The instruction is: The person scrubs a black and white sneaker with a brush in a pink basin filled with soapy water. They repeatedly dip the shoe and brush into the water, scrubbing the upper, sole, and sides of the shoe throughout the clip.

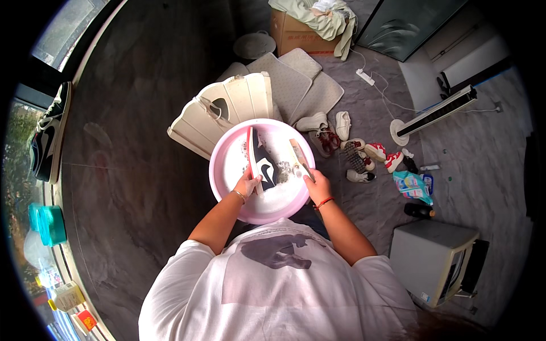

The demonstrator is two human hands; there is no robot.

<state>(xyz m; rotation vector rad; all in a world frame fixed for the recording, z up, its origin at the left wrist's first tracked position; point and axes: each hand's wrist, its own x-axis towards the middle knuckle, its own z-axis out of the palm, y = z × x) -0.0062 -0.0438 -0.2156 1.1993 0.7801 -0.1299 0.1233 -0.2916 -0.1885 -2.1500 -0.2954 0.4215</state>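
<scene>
A pink plastic basin [216, 187] full of white suds stands in front of me. My left hand [247, 184] grips a black and white Nike sneaker [266, 168] by its sole, at the end nearest me. The shoe lies on its side over the foam, with a red edge along the far part of its sole. On the basin's right side, my right hand [318, 186] holds a scrubbing brush [297, 153] by its handle. The brush is apart from the shoe, its head over the suds. Bubbles and dark water show between them.
Beyond the basin are a cream plastic panel [243, 100] and grey mats [294, 81]. Several shoes [356, 155] lie to the right, near a tower fan [435, 115] and a grey cabinet [426, 251]. Another sneaker [51, 136] rests on the left windowsill.
</scene>
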